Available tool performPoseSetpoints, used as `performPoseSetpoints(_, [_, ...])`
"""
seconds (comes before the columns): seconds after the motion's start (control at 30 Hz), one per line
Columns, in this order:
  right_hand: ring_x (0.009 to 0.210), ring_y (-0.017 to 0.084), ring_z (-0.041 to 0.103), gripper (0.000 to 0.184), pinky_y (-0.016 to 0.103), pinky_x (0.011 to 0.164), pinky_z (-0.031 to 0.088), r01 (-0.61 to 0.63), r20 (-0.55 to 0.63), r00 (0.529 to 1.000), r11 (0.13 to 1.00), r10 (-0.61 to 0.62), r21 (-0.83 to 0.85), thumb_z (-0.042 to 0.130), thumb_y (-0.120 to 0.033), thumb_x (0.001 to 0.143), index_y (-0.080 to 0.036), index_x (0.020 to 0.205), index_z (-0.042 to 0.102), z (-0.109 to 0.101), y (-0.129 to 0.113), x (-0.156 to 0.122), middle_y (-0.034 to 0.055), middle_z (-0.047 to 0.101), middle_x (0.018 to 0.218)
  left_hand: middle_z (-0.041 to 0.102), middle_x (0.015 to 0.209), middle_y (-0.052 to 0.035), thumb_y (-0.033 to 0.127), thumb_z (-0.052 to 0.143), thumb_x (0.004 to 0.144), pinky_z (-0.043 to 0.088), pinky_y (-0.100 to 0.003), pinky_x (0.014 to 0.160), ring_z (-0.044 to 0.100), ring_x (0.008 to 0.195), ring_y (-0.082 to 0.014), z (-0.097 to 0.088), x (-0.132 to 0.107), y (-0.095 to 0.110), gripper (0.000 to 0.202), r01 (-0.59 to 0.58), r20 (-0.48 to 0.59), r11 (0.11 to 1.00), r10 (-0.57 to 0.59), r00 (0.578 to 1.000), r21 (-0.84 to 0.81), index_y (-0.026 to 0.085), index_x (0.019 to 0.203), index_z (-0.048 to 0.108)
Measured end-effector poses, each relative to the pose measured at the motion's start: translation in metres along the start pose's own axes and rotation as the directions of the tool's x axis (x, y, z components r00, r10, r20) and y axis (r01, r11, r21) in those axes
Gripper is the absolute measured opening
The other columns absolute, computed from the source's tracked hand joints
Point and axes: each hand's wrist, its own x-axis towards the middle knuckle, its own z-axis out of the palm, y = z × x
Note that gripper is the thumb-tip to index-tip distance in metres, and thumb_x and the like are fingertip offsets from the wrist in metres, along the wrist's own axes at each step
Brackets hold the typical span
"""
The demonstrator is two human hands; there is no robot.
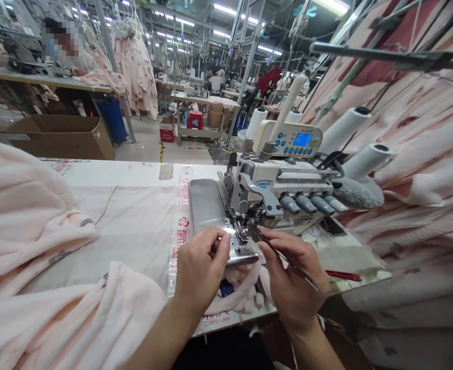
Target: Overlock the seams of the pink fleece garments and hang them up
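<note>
A white overlock sewing machine (280,187) stands on the work table (133,216). My left hand (201,270) is at the front of its metal plate, fingers curled and pinched just left of the presser foot (241,231). My right hand (293,275) is closed on a thin metal tool, likely tweezers (284,255), whose tip points at the needle area. A strip of pink fleece (245,293) hangs under the plate between both hands.
Pink fleece is heaped at the left (29,231) and hangs at the right (422,154). Thread cones (345,128) stand behind the machine. Red-handled snips (344,276) lie at the right. Another person sits far left by a cardboard box (60,136).
</note>
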Motion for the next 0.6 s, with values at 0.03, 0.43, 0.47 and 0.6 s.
performPoseSetpoints(0.03, [0.086, 0.021, 0.068, 0.024, 0.037, 0.074, 0.058, 0.051, 0.014, 0.999, 0.999, -0.051, -0.014, 0.067, -0.003, 0.075, -0.021, 0.091, 0.06, 0.001, 0.0, 0.002, 0.0044, 0.069, 0.092, 0.058, 0.055, 0.0013, 0.031, 0.048, 0.087, 0.039, -0.021, 0.052, 0.053, 0.051, -0.0111, 0.0, -0.001, -0.001, 0.024, -0.011, -0.005, 1.0, 0.011, 1.0, -0.003, 0.019, 0.071, 0.062])
performPoseSetpoints(0.43, [0.08, 0.017, 0.067, 0.019, 0.026, 0.071, 0.054, 0.377, 0.369, 0.896, 0.861, -0.246, -0.341, 0.064, -0.005, 0.079, -0.017, 0.092, 0.058, 0.007, -0.009, 0.018, 0.0052, 0.069, 0.083, 0.057, 0.058, 0.002, 0.022, 0.048, 0.088, 0.038, -0.022, 0.053, 0.054, 0.055, -0.0113, 0.003, 0.0, -0.017, 0.019, -0.21, -0.06, 0.977, 0.208, 0.976, -0.026, 0.02, 0.072, 0.059])
performPoseSetpoints(0.47, [0.079, 0.016, 0.067, 0.017, 0.025, 0.071, 0.053, 0.394, 0.385, 0.889, 0.845, -0.249, -0.361, 0.063, -0.006, 0.079, -0.017, 0.092, 0.058, 0.008, -0.012, 0.02, 0.0053, 0.069, 0.082, 0.057, 0.058, 0.0023, 0.021, 0.049, 0.088, 0.038, -0.022, 0.053, 0.054, 0.055, -0.0111, 0.003, -0.001, -0.017, 0.018, -0.219, -0.064, 0.975, 0.217, 0.974, -0.034, 0.02, 0.073, 0.058])
performPoseSetpoints(0.6, [0.072, 0.015, 0.066, 0.006, 0.024, 0.069, 0.051, 0.394, 0.423, 0.883, 0.812, -0.204, -0.431, 0.061, -0.013, 0.083, -0.017, 0.087, 0.059, 0.014, -0.018, 0.027, 0.0047, 0.068, 0.08, 0.057, 0.06, 0.0027, 0.018, 0.05, 0.087, 0.038, -0.022, 0.054, 0.054, 0.057, -0.0108, 0.003, -0.001, -0.018, 0.015, -0.244, -0.071, 0.968, 0.24, 0.968, -0.053, 0.019, 0.074, 0.058])
